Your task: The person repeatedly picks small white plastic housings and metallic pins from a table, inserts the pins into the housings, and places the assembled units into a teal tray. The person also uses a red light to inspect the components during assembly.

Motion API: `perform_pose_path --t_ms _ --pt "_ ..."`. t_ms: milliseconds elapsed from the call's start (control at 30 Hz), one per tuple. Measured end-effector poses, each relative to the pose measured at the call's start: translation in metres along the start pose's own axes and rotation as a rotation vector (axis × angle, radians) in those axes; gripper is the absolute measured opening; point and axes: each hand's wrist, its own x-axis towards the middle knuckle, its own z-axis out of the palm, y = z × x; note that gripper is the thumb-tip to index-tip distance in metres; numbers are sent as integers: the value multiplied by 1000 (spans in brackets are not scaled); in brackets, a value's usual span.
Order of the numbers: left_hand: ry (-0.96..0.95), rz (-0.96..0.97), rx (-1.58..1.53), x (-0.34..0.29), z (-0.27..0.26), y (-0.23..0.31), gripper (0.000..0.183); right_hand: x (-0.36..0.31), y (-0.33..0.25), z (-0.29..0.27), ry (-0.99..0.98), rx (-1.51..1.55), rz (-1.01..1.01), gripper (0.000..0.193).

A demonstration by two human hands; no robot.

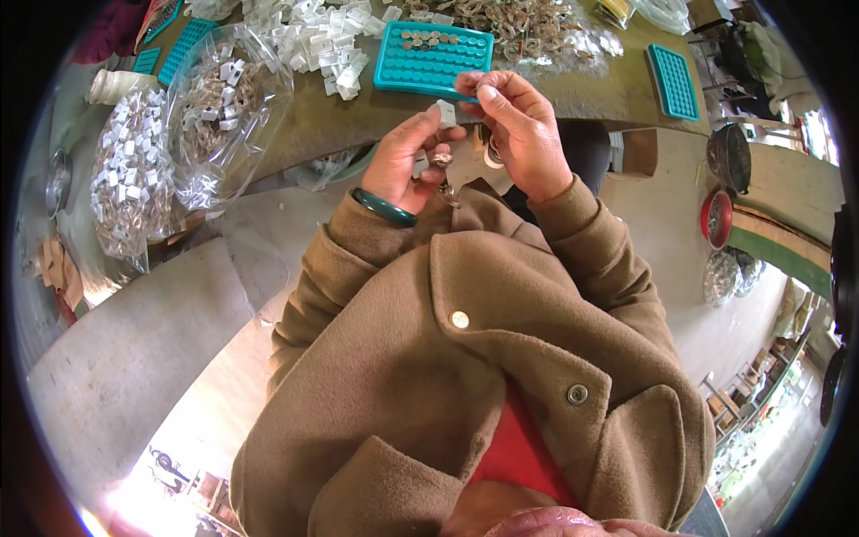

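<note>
My left hand [407,148] is closed on a small white plastic housing [446,114], gripping it between thumb and index finger. Below it, a thin coppery lead [447,183] with a shiny bit hangs by the curled fingers. Thumb and forefinger of my right hand [528,125] are pinched together, just right of the housing; whatever is between them is too small or hidden to make out. Directly beyond both hands lies a teal tray [383,76] with rows of round pits. Several small round metallic discs [429,39] sit in its far rows.
White housings [313,40] are heaped left of the tray, and tangled coppery leads [514,27] behind it. Clear plastic bags [228,116] of leads and housings hang over the table's left side. Another teal tray [673,82] lies right. A red basin [716,219] stands off the table.
</note>
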Motion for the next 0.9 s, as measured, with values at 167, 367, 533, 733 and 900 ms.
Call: perform_pose_path --t_ms 167,367,533,733,900 --pt "-57 106 62 -2 1 5 25 -1 -3 -6 -6 88 59 11" --pt "-46 122 136 -7 7 8 23 -5 -5 -3 -74 -267 95 27" --pt "-17 162 198 -9 7 9 23 -8 -9 5 -7 -263 28 18" --pt "35 116 198 -11 7 10 25 -12 -13 5 -9 -441 -45 7" --pt "-54 95 192 -12 9 8 21 -7 -13 3 -74 -861 -443 8"
